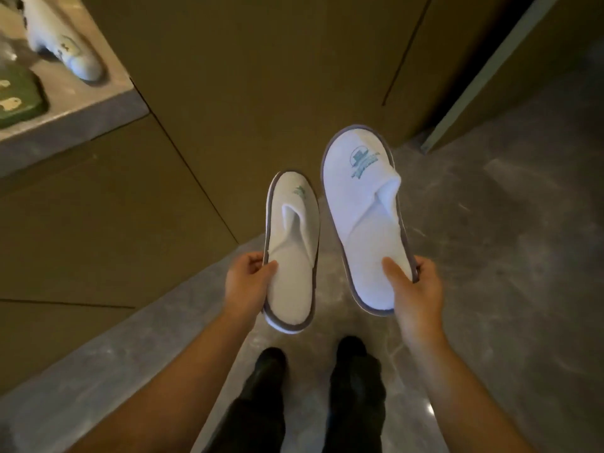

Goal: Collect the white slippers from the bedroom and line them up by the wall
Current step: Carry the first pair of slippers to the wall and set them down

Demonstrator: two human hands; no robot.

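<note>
I hold two white slippers with grey trim and a teal logo, toes pointing away from me. My left hand (250, 279) grips the left slipper (292, 243) at its left edge near the heel. My right hand (413, 289) grips the right slipper (362, 207) at its heel, thumb on the insole. Both slippers hang in the air above the grey marble floor, close to the brown panelled wall (261, 76) ahead. A third white slipper (68, 44) lies on a grey ledge at the top left.
The grey ledge (81, 112) at the upper left also carries a green patterned item (19, 99). Marble floor (506, 256) stretches to the right. A grey door frame edge (474, 80) runs diagonally at the upper right. My dark shoes (353, 354) stand below the slippers.
</note>
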